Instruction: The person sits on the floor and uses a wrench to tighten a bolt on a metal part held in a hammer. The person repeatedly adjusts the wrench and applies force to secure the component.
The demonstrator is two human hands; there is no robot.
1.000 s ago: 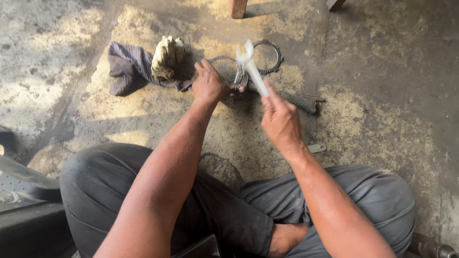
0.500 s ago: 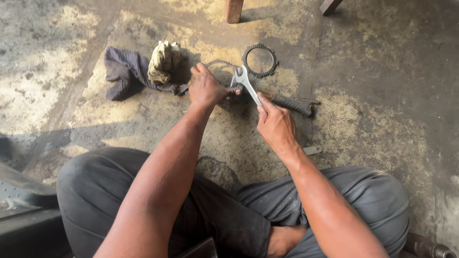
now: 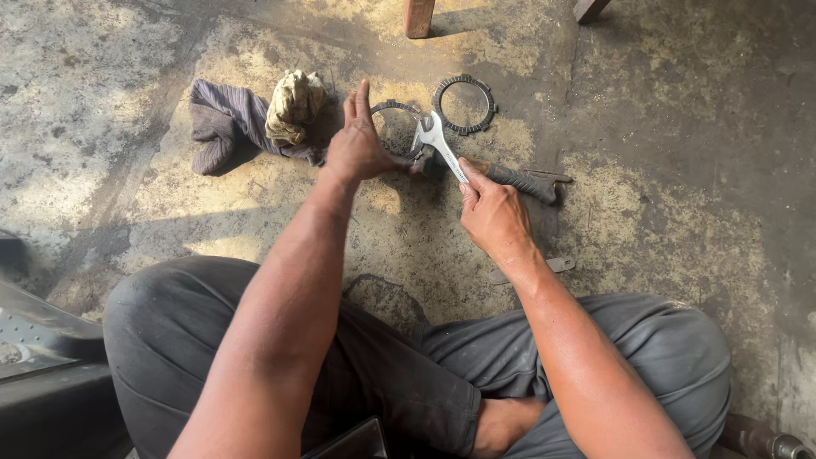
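Silver metal catches the light on the wrench (image 3: pixel 439 146), which slants from its jaw end at about 11 o'clock down to its handle at about 5 o'clock, just above the middle of the concrete floor (image 3: pixel 680 170). The right hand (image 3: pixel 491 214) is clenched around the lower handle, thumb laid along the shaft. The wrench's head meets a dark toothed ring (image 3: pixel 393 110) that the left hand (image 3: pixel 357 146) steadies, fingers stretched upward and palm pressed toward the part; whether those fingers actually close around it cannot be told. Just beyond the wrench head, at 1 o'clock, a second toothed ring (image 3: pixel 464 104) lies flat on the floor. Under the wrench, toward 3 o'clock, rests a dark tool with a ribbed grip (image 3: pixel 520 180). At 9 o'clock from the left hand lie a dirty tan rag (image 3: pixel 294 104) and a purple-grey cloth (image 3: pixel 223 121), touching. A small flat metal strip (image 3: pixel 557 265) lies near the right wrist. The person sits cross-legged in grey trousers (image 3: pixel 170 331).
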